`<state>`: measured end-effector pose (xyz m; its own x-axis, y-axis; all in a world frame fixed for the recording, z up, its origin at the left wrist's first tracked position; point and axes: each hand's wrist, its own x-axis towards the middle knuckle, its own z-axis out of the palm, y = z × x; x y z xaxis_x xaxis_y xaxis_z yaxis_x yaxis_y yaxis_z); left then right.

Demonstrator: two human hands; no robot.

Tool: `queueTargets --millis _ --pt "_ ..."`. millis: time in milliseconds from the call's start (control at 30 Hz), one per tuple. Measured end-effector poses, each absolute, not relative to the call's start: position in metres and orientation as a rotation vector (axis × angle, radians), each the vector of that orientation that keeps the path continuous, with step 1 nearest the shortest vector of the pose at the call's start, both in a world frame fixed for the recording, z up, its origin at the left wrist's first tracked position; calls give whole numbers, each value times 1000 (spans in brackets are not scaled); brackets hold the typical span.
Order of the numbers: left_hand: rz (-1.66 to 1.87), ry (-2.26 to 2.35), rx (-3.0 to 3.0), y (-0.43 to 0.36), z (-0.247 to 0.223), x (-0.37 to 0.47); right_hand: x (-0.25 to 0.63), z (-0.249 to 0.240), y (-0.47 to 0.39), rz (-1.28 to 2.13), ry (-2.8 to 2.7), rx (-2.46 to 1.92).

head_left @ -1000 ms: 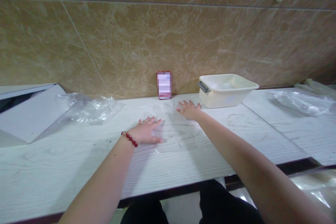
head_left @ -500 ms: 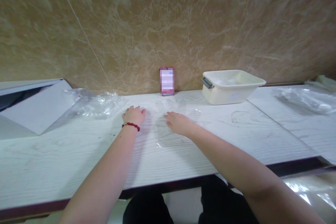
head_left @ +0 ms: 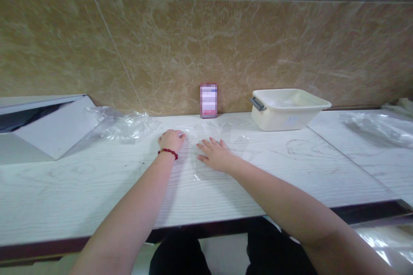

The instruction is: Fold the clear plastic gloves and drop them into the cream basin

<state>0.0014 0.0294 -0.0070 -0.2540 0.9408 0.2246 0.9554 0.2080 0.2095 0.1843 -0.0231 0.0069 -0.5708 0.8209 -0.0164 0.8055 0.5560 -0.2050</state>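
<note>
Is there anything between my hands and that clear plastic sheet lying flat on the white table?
Nothing visible. The right hand lies flat on the clear plastic sheet; the left hand rests at its left edge.

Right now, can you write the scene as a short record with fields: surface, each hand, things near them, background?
surface: white wood-grain table against a brown marble wall
left hand: fingers curled at the edge of a clear plastic sheet, red bead bracelet on the wrist
right hand: flat, palm down on the same sheet, fingers spread
behind hands: small pink box standing at the wall
right side: cream tub with a grey handle
left side: crumpled clear bag, white board
</note>
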Motion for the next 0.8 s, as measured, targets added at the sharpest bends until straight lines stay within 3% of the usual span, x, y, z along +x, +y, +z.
queueTargets --millis 800 --pt "-565 -2385 -1928 39 -8 -1 186 5 -20 332 -2735 -1401"
